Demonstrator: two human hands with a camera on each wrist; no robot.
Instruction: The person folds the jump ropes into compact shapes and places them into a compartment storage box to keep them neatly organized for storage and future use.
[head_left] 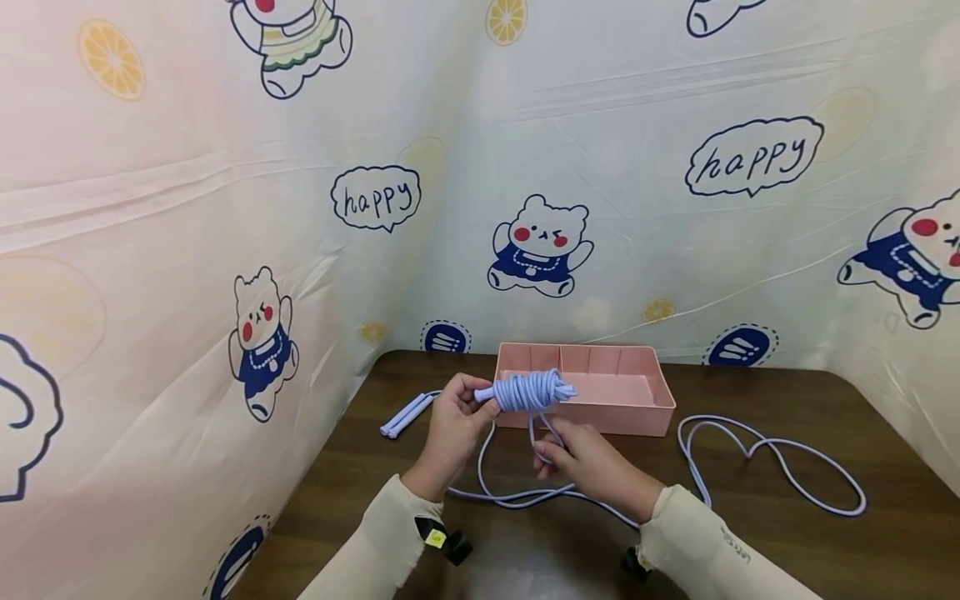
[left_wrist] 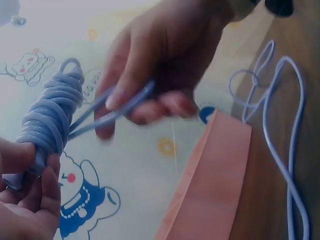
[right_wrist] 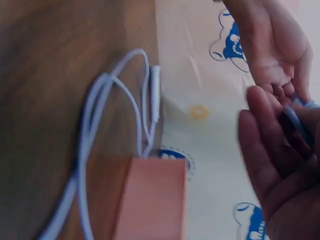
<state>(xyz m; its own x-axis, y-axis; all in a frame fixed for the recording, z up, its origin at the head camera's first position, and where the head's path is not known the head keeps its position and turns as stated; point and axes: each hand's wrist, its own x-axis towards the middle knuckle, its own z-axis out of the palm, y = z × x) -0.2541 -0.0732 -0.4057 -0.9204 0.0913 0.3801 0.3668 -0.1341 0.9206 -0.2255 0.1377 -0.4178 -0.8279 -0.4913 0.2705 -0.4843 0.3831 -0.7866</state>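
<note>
My left hand [head_left: 456,427] pinches the handle end of a wound bundle of light-blue jump rope [head_left: 531,391], held up in front of the pink box. Many turns of cord wrap the bundle, and loops stick out at its far end. Two strands run from it to my right hand [head_left: 596,468], which holds them between thumb and fingers, as the left wrist view [left_wrist: 107,107] also shows. Loose light-blue cord [head_left: 525,500] lies on the table below both hands. A pair of slim handles [head_left: 407,415] rests at the table's left side, with cord attached.
Behind the hands stands an open pink box [head_left: 592,418] with a divider inside. A long loop of cord [head_left: 810,451] spreads over the right of the dark wooden table [head_left: 765,550]. Printed cloth [head_left: 630,250] hangs around the back and sides.
</note>
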